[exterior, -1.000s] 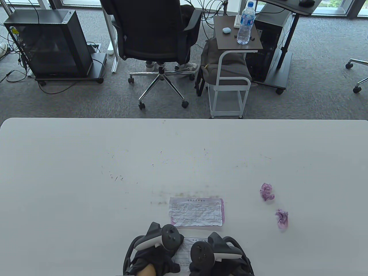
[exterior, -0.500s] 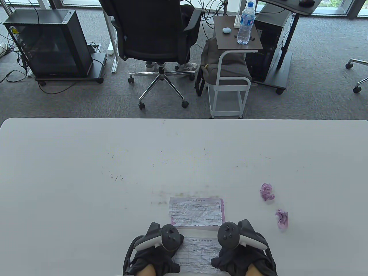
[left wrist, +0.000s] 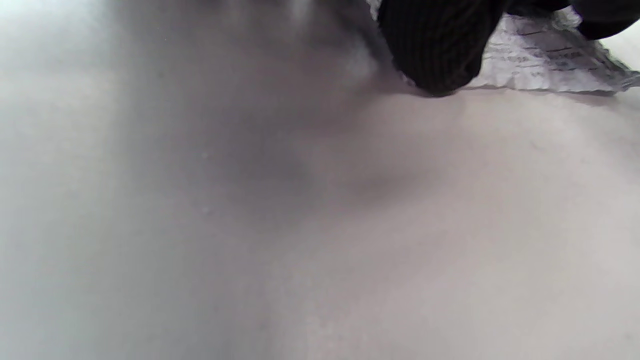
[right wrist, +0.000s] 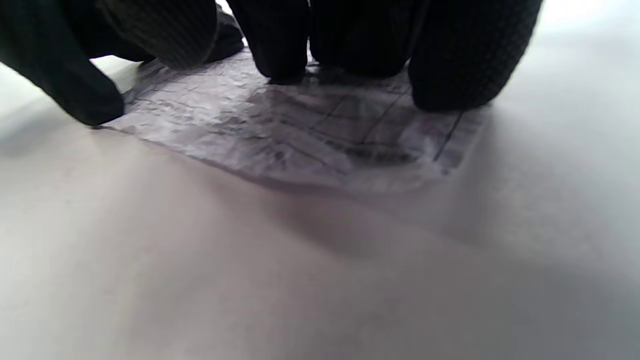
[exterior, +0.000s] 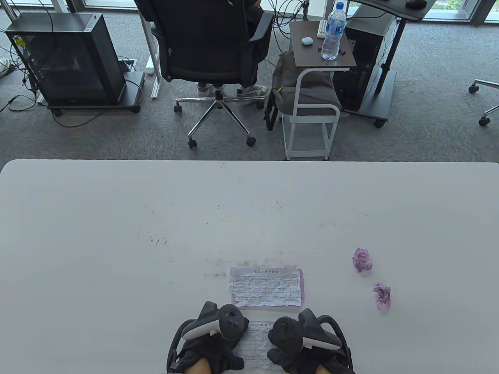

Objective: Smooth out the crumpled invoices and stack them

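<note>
Since the invoice (exterior: 255, 343) at 6 o'clock is thin, light, creased paper, flat fingers (right wrist: 450, 60) of both hands press it to the table (exterior: 117, 233); lift by an edge.

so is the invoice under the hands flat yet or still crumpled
Spread open but still wrinkled: the invoice lies on the table with creases all across it, the right hand's fingertips pressing it down.
</note>
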